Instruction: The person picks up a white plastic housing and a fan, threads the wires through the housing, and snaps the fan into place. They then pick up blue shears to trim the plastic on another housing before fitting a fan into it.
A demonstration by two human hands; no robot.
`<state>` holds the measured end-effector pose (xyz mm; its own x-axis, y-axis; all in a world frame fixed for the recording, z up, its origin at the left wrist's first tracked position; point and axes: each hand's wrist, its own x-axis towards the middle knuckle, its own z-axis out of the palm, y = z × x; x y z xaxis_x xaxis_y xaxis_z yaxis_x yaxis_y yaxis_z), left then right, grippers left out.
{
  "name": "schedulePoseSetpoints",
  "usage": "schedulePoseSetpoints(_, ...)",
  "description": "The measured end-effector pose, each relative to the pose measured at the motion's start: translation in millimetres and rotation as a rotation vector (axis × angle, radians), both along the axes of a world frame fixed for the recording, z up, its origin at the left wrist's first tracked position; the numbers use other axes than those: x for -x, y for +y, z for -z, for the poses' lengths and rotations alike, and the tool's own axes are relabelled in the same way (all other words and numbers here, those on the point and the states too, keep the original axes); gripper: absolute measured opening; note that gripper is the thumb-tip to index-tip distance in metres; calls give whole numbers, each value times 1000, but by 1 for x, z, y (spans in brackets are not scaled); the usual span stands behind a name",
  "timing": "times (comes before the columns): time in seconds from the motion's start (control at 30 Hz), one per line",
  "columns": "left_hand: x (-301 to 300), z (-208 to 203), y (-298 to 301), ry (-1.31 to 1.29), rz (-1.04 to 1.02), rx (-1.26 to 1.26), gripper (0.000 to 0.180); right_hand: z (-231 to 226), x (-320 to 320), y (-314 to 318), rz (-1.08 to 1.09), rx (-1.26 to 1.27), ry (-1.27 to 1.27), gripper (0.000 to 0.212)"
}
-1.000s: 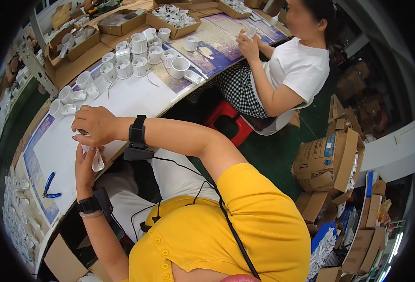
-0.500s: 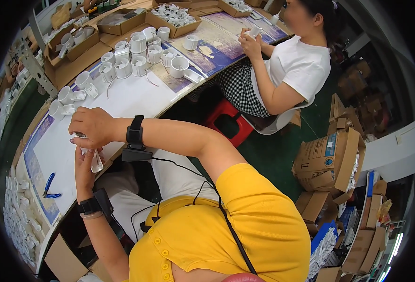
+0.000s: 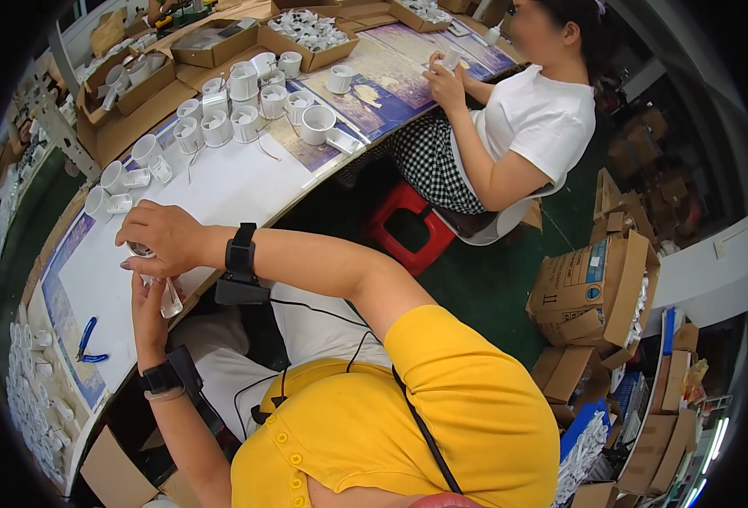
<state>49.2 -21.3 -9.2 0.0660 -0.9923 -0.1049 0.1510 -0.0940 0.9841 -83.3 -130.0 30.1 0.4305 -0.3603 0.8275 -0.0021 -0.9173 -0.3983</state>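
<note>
Over the near edge of the table, both my hands close around a white cylindrical fitting with a narrow side piece (image 3: 171,303). From above, my right hand (image 3: 167,239) grips its round end, where a shiny rim shows between the fingers. My left hand (image 3: 148,320) holds it from below, with the narrow piece sticking out beside the palm. Fingers cover most of the fitting. Just beyond my hands, a few similar white cup-shaped housings (image 3: 113,179) with side boxes lie tipped on the white sheet (image 3: 230,190). Blue-handled pliers (image 3: 89,340) rest left of my left hand.
Several white housings (image 3: 244,123), some trailing wires, stand farther along the table. Cardboard boxes (image 3: 310,59) of small white parts line the back. Many white pieces (image 3: 31,398) cover the left end. To the right a co-worker (image 3: 518,127) sits holding a white part.
My hands and the fitting have shifted slightly left, and my right hand sits a little lower. The grip of both hands stays about the same. The co-worker's hands have moved slightly.
</note>
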Motion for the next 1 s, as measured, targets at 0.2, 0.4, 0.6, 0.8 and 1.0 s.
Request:
schedulePoseSetpoints(0.2, 5, -1, 1, 4, -17, 8, 52, 6, 3, 1, -20, -43, -70, 28)
schedulePoseSetpoints(0.4, 1, 7, 6, 36, -124, 45, 50, 18, -8, 1, -26, -32, -142, 26)
schedulePoseSetpoints(0.6, 13, -13, -8, -83, -26, 17, 45, 8, 4, -15, -8, -20, 23, 18)
schedulePoseSetpoints(0.8, 11, -16, 2, -129, -94, -63, 57, -1, 0, -16, -49, -72, 198, 19)
schedulePoseSetpoints(1.0, 1, -8, 13, -459, -265, -22, 62, -4, -3, -19, -44, -139, 364, 25)
